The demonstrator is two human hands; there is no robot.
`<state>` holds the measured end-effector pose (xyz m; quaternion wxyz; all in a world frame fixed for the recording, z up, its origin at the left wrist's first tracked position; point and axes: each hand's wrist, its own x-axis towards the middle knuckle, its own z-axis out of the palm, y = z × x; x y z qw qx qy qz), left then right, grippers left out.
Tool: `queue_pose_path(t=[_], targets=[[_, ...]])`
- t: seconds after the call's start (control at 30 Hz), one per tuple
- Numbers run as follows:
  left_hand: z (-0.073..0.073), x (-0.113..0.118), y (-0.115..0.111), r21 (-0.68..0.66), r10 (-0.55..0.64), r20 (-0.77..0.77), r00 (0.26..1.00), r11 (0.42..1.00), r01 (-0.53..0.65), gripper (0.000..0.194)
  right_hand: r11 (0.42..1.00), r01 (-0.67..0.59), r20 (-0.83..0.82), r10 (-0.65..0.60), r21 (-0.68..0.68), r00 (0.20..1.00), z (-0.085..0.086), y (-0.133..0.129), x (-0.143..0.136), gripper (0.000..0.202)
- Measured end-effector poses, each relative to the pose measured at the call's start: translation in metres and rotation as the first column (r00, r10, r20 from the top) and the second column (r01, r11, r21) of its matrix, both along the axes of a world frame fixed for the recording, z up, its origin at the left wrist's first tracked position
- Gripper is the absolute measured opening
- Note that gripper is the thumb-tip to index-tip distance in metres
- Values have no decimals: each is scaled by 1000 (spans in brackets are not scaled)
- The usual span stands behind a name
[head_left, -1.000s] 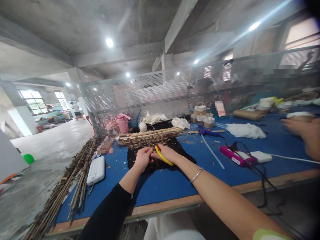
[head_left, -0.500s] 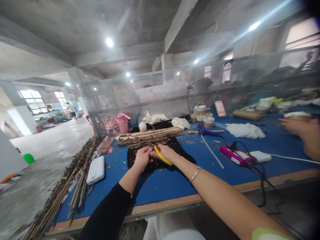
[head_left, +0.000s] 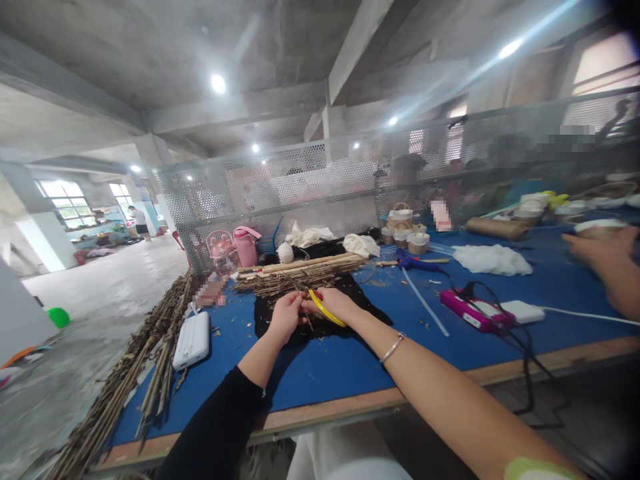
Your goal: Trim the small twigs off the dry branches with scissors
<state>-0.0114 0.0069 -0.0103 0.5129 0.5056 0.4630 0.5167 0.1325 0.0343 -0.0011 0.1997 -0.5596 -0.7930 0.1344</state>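
My left hand (head_left: 285,317) is closed in a pinch over the black cloth (head_left: 373,303), with its fingertips meeting those of my right hand. A thin brown twig (head_left: 310,323) shows at the fingertips, partly hidden. My right hand (head_left: 336,304) is closed around yellow-handled scissors (head_left: 327,312). Their dark, slim blades point up and left, towards the bundle. Just beyond both hands lies a bundle of thin brown twigs (head_left: 270,285), with smoother pale sticks (head_left: 310,265) along its back.
A white power bank (head_left: 192,340) and long dry stalks (head_left: 155,393) lie at left on the blue table (head_left: 340,387). To the right are a blue glue gun (head_left: 417,262), a magenta device (head_left: 473,310) with cables and white cloth (head_left: 493,260). Another person's hand (head_left: 613,267) holds a small pot.
The scissors have shifted very slightly in my right hand, and the twig below my fingertips shows more clearly. My left hand stays nearly in place.
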Motion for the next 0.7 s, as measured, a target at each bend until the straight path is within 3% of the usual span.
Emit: queue_pose_path(t=[0.2,0.7], targets=[[-1,-1,0,6,44,-6,999,999,-44,17,998,-22,21,20,57,1000,-6,1,-2,63],[-4,0,0,-27,-37,-50,998,999,36,19,994,-99,-27,101,48,995,-11,4,4,65]])
